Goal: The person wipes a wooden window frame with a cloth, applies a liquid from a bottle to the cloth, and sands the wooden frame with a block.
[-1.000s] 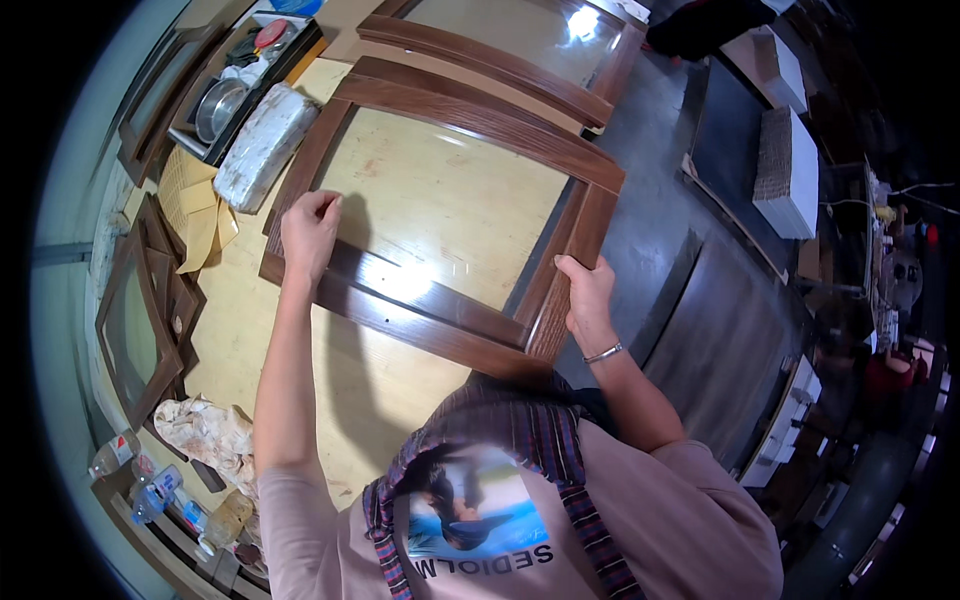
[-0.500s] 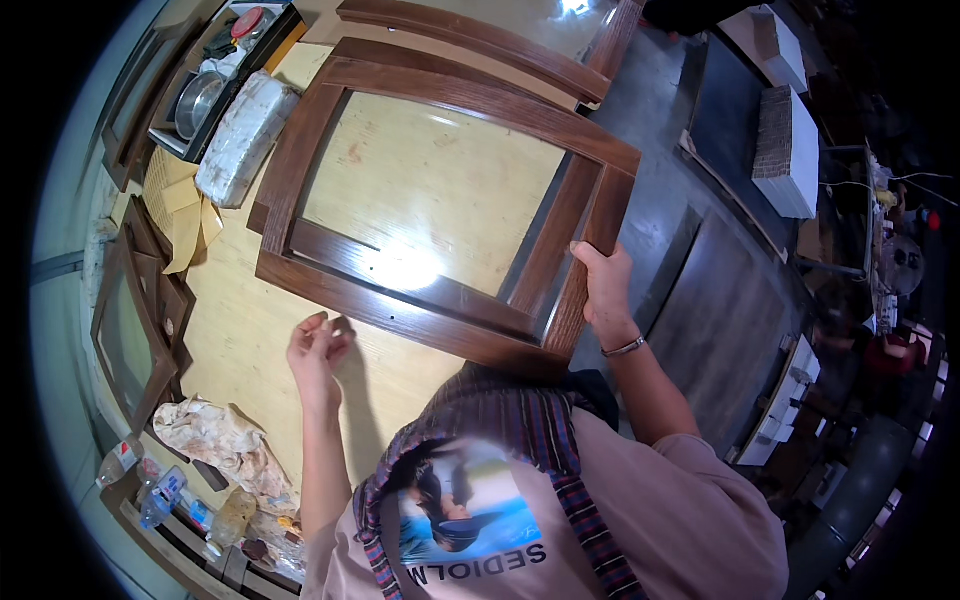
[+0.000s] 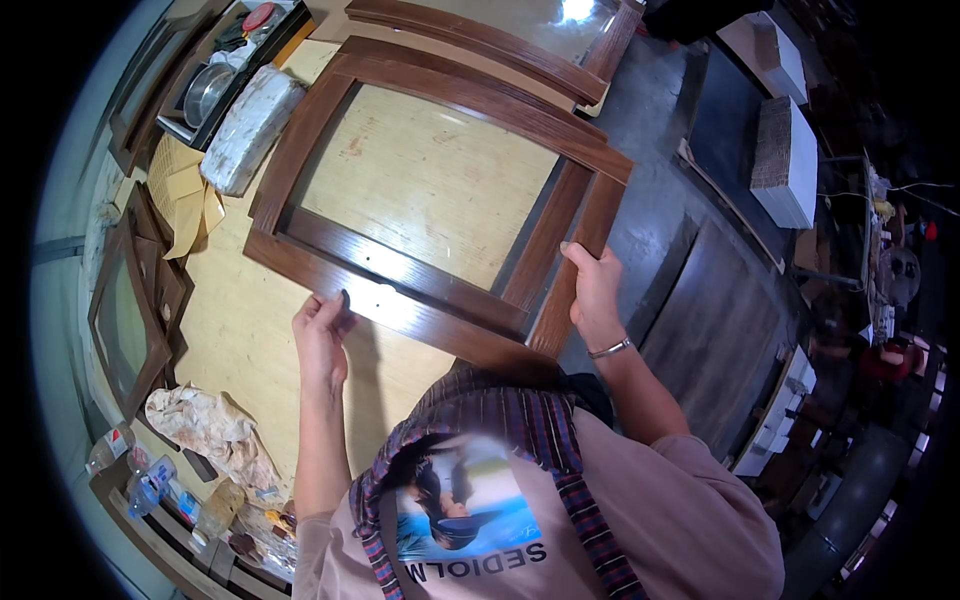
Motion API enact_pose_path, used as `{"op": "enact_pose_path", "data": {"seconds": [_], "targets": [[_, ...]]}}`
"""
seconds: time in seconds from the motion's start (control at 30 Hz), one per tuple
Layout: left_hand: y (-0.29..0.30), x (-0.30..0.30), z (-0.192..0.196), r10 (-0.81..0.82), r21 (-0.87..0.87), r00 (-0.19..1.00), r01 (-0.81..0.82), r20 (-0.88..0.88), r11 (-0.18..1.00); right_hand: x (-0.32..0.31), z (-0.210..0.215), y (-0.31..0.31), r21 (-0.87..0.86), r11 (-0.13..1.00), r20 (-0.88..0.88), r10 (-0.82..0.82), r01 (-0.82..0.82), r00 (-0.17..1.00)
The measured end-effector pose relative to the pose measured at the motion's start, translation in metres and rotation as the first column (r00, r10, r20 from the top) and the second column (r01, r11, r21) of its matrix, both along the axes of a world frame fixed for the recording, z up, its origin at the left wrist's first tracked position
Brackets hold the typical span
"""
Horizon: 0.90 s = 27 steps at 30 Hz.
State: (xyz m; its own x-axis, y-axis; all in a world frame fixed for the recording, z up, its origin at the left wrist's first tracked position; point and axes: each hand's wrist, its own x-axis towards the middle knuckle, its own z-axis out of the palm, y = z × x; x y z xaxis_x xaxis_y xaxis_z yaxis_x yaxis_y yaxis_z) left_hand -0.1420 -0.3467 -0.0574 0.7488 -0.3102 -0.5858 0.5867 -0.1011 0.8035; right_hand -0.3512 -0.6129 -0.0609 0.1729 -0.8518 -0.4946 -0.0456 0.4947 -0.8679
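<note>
A dark brown wooden frame (image 3: 440, 335) with a rectangular opening is tilted over the table. My right hand (image 3: 596, 290) is closed round its right rail, thumb on top. My left hand (image 3: 322, 325) is at the near rail's lower edge with its fingers pinched together. A small dark spot shows at those fingertips; whether it is a held thing I cannot tell. Under the raised frame lies a second brown wooden frame (image 3: 548, 235), partly covered by it. Bright light glares off the near rails.
The pale wooden tabletop (image 3: 225, 330) bears a white wrapped block (image 3: 250, 130), yellow sandpaper sheets (image 3: 185, 210), a stained rag (image 3: 215, 430) and plastic bottles (image 3: 220, 510). Another frame (image 3: 480, 45) lies beyond, more frames (image 3: 125, 300) at left. White stacked boxes (image 3: 785, 165) stand at right.
The held frame has shifted slightly left and toward me, its near rail tilting differently. My left hand has come up to its lower edge. My right hand keeps its grip.
</note>
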Motion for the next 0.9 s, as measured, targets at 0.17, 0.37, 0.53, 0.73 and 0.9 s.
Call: {"op": "enact_pose_path", "data": {"seconds": [0.17,0.37,0.53,0.73,0.9], "targets": [[-0.01,0.039,-0.008,-0.073,0.035,0.996,0.071,0.052,0.997,0.021,-0.021,-0.003,-0.032,0.999,0.047,-0.016,0.017,0.999],[-0.027,0.052,-0.016,-0.135,0.175,0.987,0.118,0.085,0.978,0.03,-0.024,-0.009,-0.17,0.984,-0.011,0.043,-0.044,0.999],[-0.023,0.063,-0.02,-0.299,0.384,0.944,0.226,0.141,0.895,0.016,-0.03,-0.027,-0.264,0.85,-0.583,0.235,-0.455,0.778],[-0.02,0.064,-0.028,-0.339,0.428,0.925,0.239,0.173,0.872,0.02,-0.015,-0.036,-0.161,0.725,-0.84,0.256,-0.67,0.478],[-0.021,0.063,-0.029,-0.33,0.393,0.927,0.241,0.178,0.888,0.021,-0.013,-0.04,-0.139,0.69,-0.88,0.243,-0.711,0.408]]}}
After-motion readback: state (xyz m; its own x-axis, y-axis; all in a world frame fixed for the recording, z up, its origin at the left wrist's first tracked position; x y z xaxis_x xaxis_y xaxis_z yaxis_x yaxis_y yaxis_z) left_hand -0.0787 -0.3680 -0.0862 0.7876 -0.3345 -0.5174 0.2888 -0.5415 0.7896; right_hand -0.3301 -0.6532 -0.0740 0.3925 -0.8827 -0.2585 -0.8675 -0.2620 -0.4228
